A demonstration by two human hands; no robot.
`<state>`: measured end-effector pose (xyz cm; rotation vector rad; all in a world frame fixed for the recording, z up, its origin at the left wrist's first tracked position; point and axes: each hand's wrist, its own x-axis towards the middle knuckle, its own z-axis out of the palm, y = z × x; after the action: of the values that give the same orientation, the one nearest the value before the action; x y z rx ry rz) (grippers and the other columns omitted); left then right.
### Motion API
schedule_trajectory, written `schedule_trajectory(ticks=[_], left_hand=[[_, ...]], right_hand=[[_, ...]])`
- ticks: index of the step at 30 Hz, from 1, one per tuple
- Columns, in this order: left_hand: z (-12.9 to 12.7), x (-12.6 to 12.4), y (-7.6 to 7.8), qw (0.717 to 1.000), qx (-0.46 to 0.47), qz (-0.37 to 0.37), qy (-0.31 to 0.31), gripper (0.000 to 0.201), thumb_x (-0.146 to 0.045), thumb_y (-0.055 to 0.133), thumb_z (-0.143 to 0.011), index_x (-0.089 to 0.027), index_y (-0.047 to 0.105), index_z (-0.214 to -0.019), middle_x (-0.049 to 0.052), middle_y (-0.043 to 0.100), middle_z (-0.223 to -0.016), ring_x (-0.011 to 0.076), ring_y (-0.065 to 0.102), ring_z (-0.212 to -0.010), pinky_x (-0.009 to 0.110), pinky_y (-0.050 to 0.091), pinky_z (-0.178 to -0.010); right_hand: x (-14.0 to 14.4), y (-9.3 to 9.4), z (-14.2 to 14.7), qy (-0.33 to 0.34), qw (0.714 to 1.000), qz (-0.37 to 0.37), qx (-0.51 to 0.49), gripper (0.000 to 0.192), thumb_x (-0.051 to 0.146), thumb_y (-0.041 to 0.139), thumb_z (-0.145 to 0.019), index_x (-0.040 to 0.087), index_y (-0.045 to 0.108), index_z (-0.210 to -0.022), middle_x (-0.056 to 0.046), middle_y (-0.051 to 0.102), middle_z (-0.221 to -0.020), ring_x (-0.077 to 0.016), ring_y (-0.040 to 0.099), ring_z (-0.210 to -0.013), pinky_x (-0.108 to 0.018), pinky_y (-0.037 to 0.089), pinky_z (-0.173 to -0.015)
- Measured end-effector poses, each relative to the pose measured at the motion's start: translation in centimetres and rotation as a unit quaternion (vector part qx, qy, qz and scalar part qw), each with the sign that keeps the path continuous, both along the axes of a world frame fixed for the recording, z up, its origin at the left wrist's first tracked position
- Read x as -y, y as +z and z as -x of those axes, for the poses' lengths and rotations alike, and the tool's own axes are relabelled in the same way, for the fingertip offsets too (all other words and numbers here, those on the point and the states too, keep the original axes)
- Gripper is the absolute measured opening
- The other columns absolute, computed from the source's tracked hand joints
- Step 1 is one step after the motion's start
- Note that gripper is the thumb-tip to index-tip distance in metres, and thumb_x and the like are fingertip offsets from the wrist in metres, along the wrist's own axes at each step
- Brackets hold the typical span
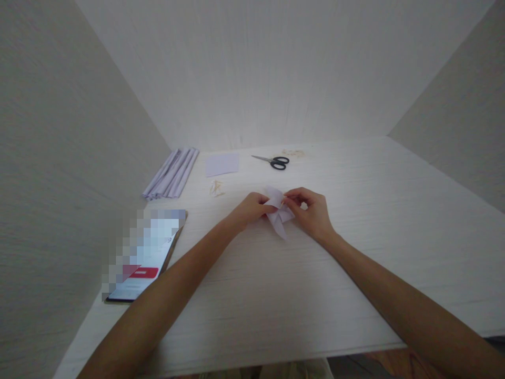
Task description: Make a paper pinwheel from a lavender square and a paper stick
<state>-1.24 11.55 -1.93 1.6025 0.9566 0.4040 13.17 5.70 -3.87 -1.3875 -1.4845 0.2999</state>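
A small folded piece of pale lilac paper (pixel 278 216) is pinched between both hands just above the white table (pixel 276 295), near its middle. My left hand (pixel 252 207) grips the paper's left side with fingertips closed on it. On the right side, my right hand (pixel 310 210) holds the paper with thumb and forefinger. A pointed flap of the paper hangs down toward me between the hands.
A phone (pixel 144 258) with a lit screen lies at the left. Farther back are a stack of folded lilac strips (pixel 171 173), a flat lilac sheet (pixel 222 164), black-handled scissors (pixel 274 161) and small scraps (pixel 216 188). White walls enclose three sides.
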Motion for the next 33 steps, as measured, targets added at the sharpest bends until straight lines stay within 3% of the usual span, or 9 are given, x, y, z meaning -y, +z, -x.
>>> schedule_trajectory(ticks=[13,21,33], left_hand=[[0.00,-0.08,-0.07,1.000,-0.007,-0.008,-0.002,0.012,-0.024,0.054,-0.056,-0.012,0.052,-0.052,-0.006,0.038,-0.046,0.0072,0.034,-0.047,0.023,0.023,-0.050],[0.17,-0.17,0.11,1.000,0.011,0.022,-0.015,0.010,-0.022,0.053,-0.056,-0.012,0.055,-0.055,-0.005,0.041,-0.048,0.0073,0.036,-0.048,0.023,0.026,-0.052],[0.23,-0.17,0.07,1.000,-0.009,0.000,-0.012,0.013,-0.025,0.058,-0.055,-0.012,0.057,-0.058,-0.006,0.043,-0.048,0.0082,0.039,-0.049,0.023,0.029,-0.054]], right_hand=[[0.23,0.19,0.07,0.000,0.999,-0.014,0.042,0.007,0.018,0.056,-0.070,0.016,0.062,-0.073,-0.001,0.060,-0.061,-0.0096,0.049,-0.052,-0.022,0.041,-0.050],[0.25,0.27,0.11,-0.007,1.000,-0.014,0.025,0.006,0.018,0.056,-0.070,0.016,0.061,-0.072,0.000,0.060,-0.061,-0.0093,0.049,-0.051,-0.022,0.041,-0.050],[0.19,0.10,0.03,-0.007,1.000,-0.014,0.014,0.006,0.020,0.057,-0.070,0.017,0.062,-0.073,0.000,0.061,-0.062,-0.0099,0.051,-0.052,-0.023,0.042,-0.050]])
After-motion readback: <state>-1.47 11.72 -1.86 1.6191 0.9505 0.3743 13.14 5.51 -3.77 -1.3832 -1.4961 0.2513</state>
